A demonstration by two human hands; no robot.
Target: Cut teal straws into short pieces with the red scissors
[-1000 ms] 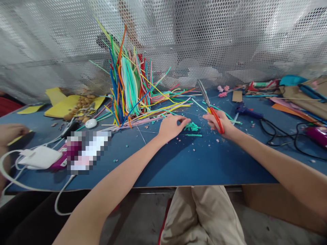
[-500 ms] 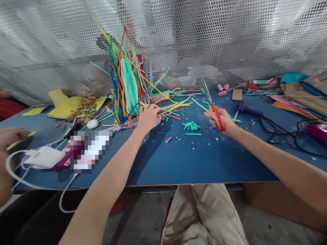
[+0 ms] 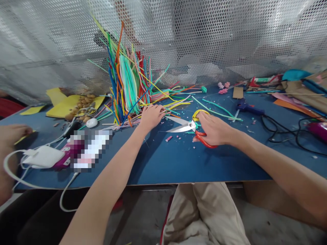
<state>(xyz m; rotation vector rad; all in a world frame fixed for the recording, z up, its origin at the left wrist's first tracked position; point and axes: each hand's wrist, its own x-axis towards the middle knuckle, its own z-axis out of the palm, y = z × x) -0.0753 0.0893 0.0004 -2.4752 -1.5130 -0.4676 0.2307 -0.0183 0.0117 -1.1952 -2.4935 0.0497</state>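
My right hand (image 3: 213, 127) grips scissors (image 3: 191, 125) with one red and one yellow handle. Their blades are spread and point left, toward my left hand (image 3: 152, 115). The fingers of my left hand are pressed together at the right end of the loose stems, near short green pieces; what they hold is too small to name. Behind that hand stands a tall bundle of coloured fuzzy stems (image 3: 129, 85). Small cut green pieces lie partly hidden behind the scissors, and a pink piece (image 3: 169, 138) is on the blue table (image 3: 163, 166).
At the left are a phone (image 3: 93, 149), a white charger (image 3: 46, 156), yellow sheets (image 3: 61, 105) and another person's hand (image 3: 17, 132). A blue glue gun (image 3: 249, 108) with a black cable lies right. A perforated metal panel (image 3: 204, 41) rises behind.
My right hand has moved left and turned the scissors from pointing up and away to pointing left, and their blades have opened. My left hand has stayed nearly in place.
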